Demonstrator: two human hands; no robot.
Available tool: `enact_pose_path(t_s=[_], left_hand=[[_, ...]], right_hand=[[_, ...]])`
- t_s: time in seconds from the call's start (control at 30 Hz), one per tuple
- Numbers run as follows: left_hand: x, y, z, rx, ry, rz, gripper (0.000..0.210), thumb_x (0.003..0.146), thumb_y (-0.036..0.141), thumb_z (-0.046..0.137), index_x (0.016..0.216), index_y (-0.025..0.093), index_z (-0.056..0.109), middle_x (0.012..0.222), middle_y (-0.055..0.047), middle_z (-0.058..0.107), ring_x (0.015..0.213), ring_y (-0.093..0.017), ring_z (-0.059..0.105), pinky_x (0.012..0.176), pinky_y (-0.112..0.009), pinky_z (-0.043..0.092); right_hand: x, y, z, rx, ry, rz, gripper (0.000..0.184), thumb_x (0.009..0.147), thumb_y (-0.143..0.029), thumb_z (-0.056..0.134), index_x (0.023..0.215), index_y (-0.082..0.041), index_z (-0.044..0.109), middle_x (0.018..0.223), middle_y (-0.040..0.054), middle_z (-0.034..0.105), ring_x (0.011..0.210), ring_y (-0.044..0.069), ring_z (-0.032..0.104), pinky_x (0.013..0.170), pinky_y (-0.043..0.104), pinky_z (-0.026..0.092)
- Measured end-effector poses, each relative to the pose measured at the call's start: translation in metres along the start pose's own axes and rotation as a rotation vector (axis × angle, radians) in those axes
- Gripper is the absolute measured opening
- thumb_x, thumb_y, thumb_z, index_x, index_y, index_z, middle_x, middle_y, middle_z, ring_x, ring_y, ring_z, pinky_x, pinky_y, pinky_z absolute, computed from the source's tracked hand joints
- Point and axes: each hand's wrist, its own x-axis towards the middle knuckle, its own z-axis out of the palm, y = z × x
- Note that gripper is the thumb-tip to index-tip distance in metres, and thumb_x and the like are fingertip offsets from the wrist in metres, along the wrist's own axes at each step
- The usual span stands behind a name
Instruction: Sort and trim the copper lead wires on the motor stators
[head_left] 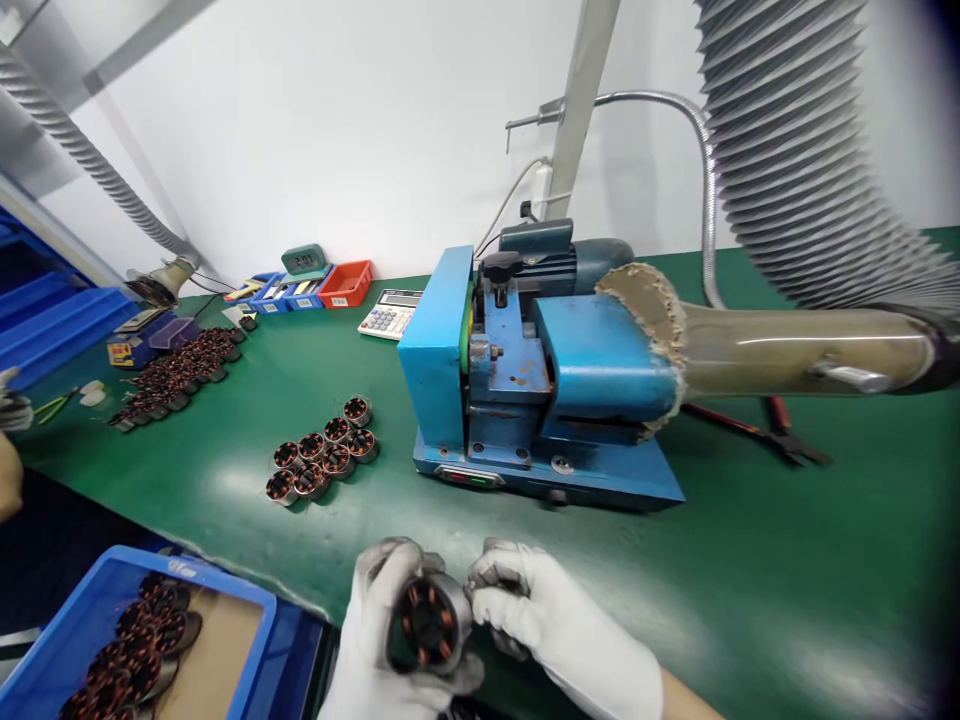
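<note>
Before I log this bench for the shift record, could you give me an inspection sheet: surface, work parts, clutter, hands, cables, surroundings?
Surface: green benchtop, glossy, with light reflections.
Work parts: copper-wound stator in the left hand; eight stators grouped left of the blue machine; larger stator heap farther left; more in the blue bin at lower left.
Clutter: calculator, red tray, digital clock, red-handled cutters at right.
Hands: both white-gloved; left grips the stator, right hand has its fingers by the rim, contact unclear.
Cables: white cable near the upright, partly hidden.
Surroundings: white wall, large corrugated duct, another person's arm at the left edge.
</note>
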Motion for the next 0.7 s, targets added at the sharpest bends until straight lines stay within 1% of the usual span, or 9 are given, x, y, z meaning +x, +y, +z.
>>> enact_pose_path(t_s=[0.03,0.1,0.2,0.27,0.33,0.43,0.53,0.6,0.7], left_hand=[[-0.001,0.001,-0.001,0.018,-0.019,0.028,0.06,0.064,0.015,0.069,0.116,0.03,0.045,0.119,-0.008,0.047,0.111,-0.028,0.049,0.092,-0.045,0.045],[-0.002,0.004,-0.002,-0.008,-0.051,0.037,0.05,0.066,0.019,0.068,0.111,0.029,0.05,0.115,-0.007,0.051,0.106,-0.025,0.052,0.089,-0.041,0.047],[0.0,0.012,0.001,-0.142,-0.123,-0.037,0.017,0.074,0.025,0.061,0.09,0.023,0.058,0.101,-0.007,0.058,0.09,-0.02,0.059,0.077,-0.032,0.053],[0.002,0.016,0.001,-0.131,-0.164,-0.033,0.008,0.074,0.026,0.06,0.081,0.022,0.06,0.096,-0.006,0.059,0.085,-0.019,0.06,0.072,-0.03,0.054],[0.003,0.018,0.001,-0.008,-0.094,0.019,0.023,0.071,0.022,0.061,0.094,0.023,0.059,0.099,-0.007,0.057,0.09,-0.021,0.059,0.075,-0.032,0.053],[0.005,0.014,0.0,0.186,0.021,0.143,0.055,0.062,0.016,0.067,0.114,0.026,0.049,0.109,-0.008,0.052,0.103,-0.025,0.053,0.083,-0.037,0.05],[0.004,0.007,0.002,0.125,-0.047,0.169,0.061,0.056,0.017,0.072,0.112,0.027,0.049,0.113,-0.007,0.053,0.101,-0.025,0.056,0.082,-0.036,0.052],[0.002,0.003,0.007,0.035,-0.05,0.094,0.06,0.059,0.017,0.07,0.113,0.025,0.048,0.111,-0.007,0.057,0.097,-0.023,0.059,0.081,-0.035,0.053],[-0.003,-0.001,0.011,-0.008,-0.015,0.018,0.045,0.065,0.017,0.067,0.106,0.023,0.051,0.112,-0.008,0.056,0.099,-0.024,0.058,0.082,-0.036,0.052]], right_hand=[[-0.001,0.0,0.0,0.056,-0.02,0.045,0.016,0.072,-0.031,0.05,0.064,-0.018,0.046,0.06,-0.0037,0.04,0.048,0.01,0.039,0.044,0.022,0.032],[-0.003,0.0,0.0,0.003,-0.003,0.044,0.015,0.072,-0.03,0.05,0.064,-0.018,0.047,0.06,-0.0031,0.041,0.05,0.011,0.041,0.046,0.023,0.034],[-0.006,0.002,0.003,-0.286,0.147,-0.121,0.015,0.076,-0.027,0.046,0.068,-0.018,0.055,0.071,0.0028,0.049,0.067,0.017,0.049,0.063,0.028,0.041],[-0.008,0.003,0.007,-0.376,0.237,-0.206,0.018,0.078,-0.026,0.043,0.074,-0.019,0.059,0.078,0.0056,0.051,0.075,0.019,0.051,0.071,0.032,0.041],[-0.008,0.002,0.009,-0.325,0.234,-0.183,0.018,0.077,-0.027,0.043,0.073,-0.018,0.059,0.077,0.0052,0.051,0.073,0.018,0.051,0.069,0.031,0.041],[-0.006,-0.001,0.01,-0.013,0.084,-0.007,0.015,0.071,-0.03,0.051,0.062,-0.018,0.051,0.063,-0.0003,0.047,0.055,0.013,0.046,0.052,0.025,0.038],[-0.004,-0.001,0.008,0.253,0.001,0.125,0.015,0.064,-0.031,0.056,0.069,-0.018,0.051,0.056,-0.0049,0.043,0.044,0.009,0.037,0.044,0.022,0.033],[-0.005,0.0,0.006,0.191,0.043,0.074,0.015,0.064,-0.029,0.057,0.074,-0.018,0.056,0.06,-0.0035,0.046,0.049,0.011,0.041,0.048,0.023,0.035],[-0.006,0.001,0.005,-0.125,0.168,-0.134,0.011,0.071,-0.026,0.053,0.067,-0.019,0.06,0.069,0.0005,0.049,0.065,0.015,0.047,0.062,0.027,0.038]])
